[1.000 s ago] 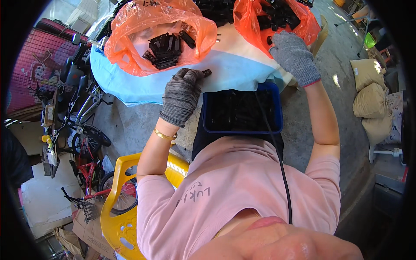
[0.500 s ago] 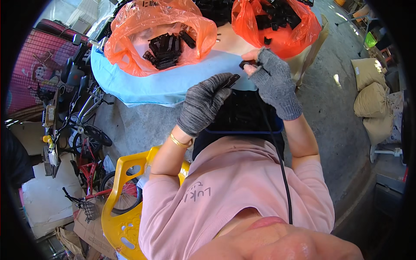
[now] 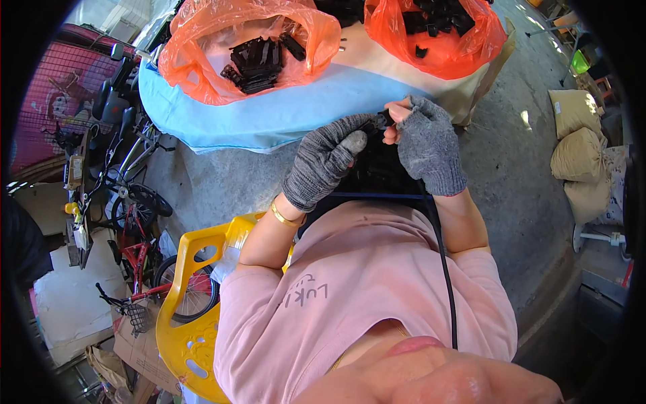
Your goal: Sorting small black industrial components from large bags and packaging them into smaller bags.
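My left hand (image 3: 330, 161), in a grey knitted glove, is closed round a slim black plastic piece, mostly hidden by the fingers. My right hand (image 3: 431, 148), in a grey glove with bare fingertips, pinches a small black part (image 3: 385, 118) against the end of that piece. Both hands meet over my lap, just short of the table edge. Below them lies a dark heap in a container with a blue rim (image 3: 377, 196). Shadow hides its details.
On the blue-covered table (image 3: 235, 121) stand an orange plastic bag (image 3: 182, 71) with black strips (image 3: 259, 64) and a red bag (image 3: 464, 62) with black pieces (image 3: 441, 20). A yellow chair (image 3: 171, 320) is beside me. Bicycles (image 3: 138, 252) stand left; sacks (image 3: 579, 155) lie right.
My hands have come together, bringing the two black parts into contact or nearly so. The right hand moved slightly lower; the left shifted a little to the right.
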Tool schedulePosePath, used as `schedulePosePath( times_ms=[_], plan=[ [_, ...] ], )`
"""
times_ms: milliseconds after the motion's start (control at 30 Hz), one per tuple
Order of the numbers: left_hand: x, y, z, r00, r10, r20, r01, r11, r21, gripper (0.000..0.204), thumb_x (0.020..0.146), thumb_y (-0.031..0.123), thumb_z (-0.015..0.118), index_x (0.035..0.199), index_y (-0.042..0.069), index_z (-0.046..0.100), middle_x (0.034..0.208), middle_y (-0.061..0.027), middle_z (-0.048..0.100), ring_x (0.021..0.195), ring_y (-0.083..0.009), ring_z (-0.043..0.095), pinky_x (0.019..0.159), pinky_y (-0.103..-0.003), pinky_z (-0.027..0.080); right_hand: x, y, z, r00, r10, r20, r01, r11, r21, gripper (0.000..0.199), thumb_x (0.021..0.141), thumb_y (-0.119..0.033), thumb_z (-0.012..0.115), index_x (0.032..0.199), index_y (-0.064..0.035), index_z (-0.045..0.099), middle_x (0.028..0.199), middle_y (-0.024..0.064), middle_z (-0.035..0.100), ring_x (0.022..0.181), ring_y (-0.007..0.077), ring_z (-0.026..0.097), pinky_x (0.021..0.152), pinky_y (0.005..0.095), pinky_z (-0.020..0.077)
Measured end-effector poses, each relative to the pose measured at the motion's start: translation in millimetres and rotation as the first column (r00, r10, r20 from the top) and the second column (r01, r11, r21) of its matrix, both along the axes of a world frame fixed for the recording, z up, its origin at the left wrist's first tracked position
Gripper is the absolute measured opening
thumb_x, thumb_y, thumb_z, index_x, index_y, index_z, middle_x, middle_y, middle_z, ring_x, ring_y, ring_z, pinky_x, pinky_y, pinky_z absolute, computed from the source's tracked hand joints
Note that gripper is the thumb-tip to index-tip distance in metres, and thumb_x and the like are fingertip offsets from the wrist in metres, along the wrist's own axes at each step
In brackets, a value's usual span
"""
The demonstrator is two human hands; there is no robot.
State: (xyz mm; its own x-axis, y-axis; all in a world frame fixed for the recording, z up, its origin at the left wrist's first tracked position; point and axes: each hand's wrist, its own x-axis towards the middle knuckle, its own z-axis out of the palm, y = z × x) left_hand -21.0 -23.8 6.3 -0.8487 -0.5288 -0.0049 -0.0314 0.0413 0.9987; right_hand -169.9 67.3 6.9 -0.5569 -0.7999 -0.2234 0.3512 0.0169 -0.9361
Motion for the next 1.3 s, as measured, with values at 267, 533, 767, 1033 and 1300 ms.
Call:
schedulePosePath(
  times_ms=[267, 533, 767, 1033, 1300],
  plan=[
    [3, -2, 7, 0.996, -0.025, 0.087, 0.022, 0.999, 0.034, 0.028, 0.086, 0.019, 0.053, 0.108, 0.004, 0.06, 0.083, 0.0006, 0.062, 0.058, -0.0053, 0.044, 0.056, -0.021, 0.041, 0, 3, -9, 0.982, 0.02, -0.189, -0.025, 0.999, -0.027, 0.016, 0.081, -0.013, 0.057, 0.083, 0.0027, 0.06, 0.068, 0.0033, 0.052, 0.055, 0.0121, 0.056, 0.052, 0.0214, 0.044],
    [8, -2, 5, 0.988, -0.01, 0.156, 0.019, 0.998, -0.057, 0.021, 0.085, 0.015, 0.054, 0.096, -0.001, 0.061, 0.08, -0.0094, 0.063, 0.073, -0.0144, 0.055, 0.069, -0.029, 0.045, -12, 9, -4, 0.904, 0.15, -0.4, -0.193, 0.979, -0.07, 0.027, 0.084, -0.023, 0.052, 0.081, 0.0019, 0.061, 0.077, 0.0066, 0.058, 0.066, 0.0144, 0.059, 0.06, 0.025, 0.0448],
    [-3, 18, -18, 0.98, -0.197, -0.017, 0.181, 0.929, -0.323, 0.021, 0.084, 0.017, 0.056, 0.096, 0.001, 0.06, 0.085, -0.0155, 0.061, 0.075, -0.0282, 0.059, 0.068, -0.035, 0.045, 16, 4, -7, 0.91, 0.397, -0.116, -0.413, 0.893, -0.178, 0.041, 0.088, -0.037, 0.049, 0.095, 0.002, 0.059, 0.089, 0.0087, 0.061, 0.082, 0.0139, 0.056, 0.075, 0.027, 0.0456],
    [-3, 14, -38, 0.978, -0.163, 0.126, 0.201, 0.89, -0.409, 0.022, 0.083, 0.02, 0.055, 0.097, 0.003, 0.06, 0.082, -0.0177, 0.061, 0.074, -0.0342, 0.058, 0.067, -0.036, 0.048, -10, 0, 9, 0.558, 0.186, -0.809, -0.329, 0.944, -0.01, 0.023, 0.086, -0.02, 0.053, 0.088, 0.0018, 0.06, 0.079, 0.0069, 0.06, 0.067, 0.0085, 0.054, 0.063, 0.0242, 0.0453],
    [4, 16, -47, 0.984, -0.004, 0.177, 0.142, 0.616, -0.775, 0.029, 0.08, 0.027, 0.057, 0.1, 0.007, 0.06, 0.084, -0.0156, 0.06, 0.081, -0.0334, 0.058, 0.072, -0.04, 0.047, -126, -43, 2, -0.082, 0.0, -0.997, 0.284, 0.959, -0.023, 0.028, 0.082, -0.033, 0.057, 0.089, -0.0061, 0.061, 0.084, 0.0143, 0.06, 0.076, 0.0284, 0.06, 0.068, 0.0378, 0.0466]
  ],
)
